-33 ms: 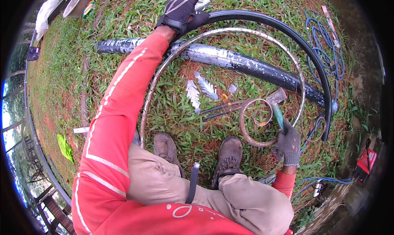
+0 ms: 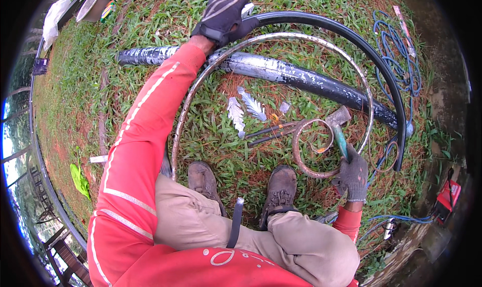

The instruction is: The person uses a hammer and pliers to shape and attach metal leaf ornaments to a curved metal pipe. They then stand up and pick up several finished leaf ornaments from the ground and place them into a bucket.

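My left hand, in a dark glove with grey stripes, reaches far forward to the end of a black curved tube. Its fingers are stretched out and the thumb stands apart. A pale metal piece shows beside the thumb, mostly hidden by the hand. On the right, my right hand, in a grey knit glove, is closed round the green handle of a hammer. The hammer head rests on the grass beside a rusty scroll of flat metal, which curls in from a large metal ring.
A thick pipe with flaking paint crosses under the ring. Two metal leaves and dark-handled tongs lie inside it. Blue cable coils at the right, above a red machine. A bucket stands far left.
My left hand has shifted slightly to the right and covers more of the pale metal piece. My right hand and the hammer have stayed in place.
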Motion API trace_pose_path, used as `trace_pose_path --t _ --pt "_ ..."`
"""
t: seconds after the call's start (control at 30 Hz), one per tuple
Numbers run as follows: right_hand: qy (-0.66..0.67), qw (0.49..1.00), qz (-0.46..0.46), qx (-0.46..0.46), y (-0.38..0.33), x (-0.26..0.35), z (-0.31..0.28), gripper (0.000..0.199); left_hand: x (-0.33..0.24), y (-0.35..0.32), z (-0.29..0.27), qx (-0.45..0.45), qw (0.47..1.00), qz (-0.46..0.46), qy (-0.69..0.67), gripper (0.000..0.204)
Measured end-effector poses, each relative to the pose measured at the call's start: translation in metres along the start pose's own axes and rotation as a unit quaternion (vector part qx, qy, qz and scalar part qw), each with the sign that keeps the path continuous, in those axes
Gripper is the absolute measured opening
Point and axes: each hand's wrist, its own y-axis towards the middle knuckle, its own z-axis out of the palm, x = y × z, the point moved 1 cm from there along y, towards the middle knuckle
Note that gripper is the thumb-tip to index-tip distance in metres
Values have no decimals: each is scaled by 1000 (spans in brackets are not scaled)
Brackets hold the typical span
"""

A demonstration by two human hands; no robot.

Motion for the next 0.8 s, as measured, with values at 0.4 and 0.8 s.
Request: trace_pose_path --t 0.4,0.8 --pt "7 1000 13 -7 -1 -1 4 55 -89 -172 67 279 924 227 -129 14" --pt "7 1000 -9 -12 -3 -8 15 56 -103 -163 62 347 916 173 -108 25"
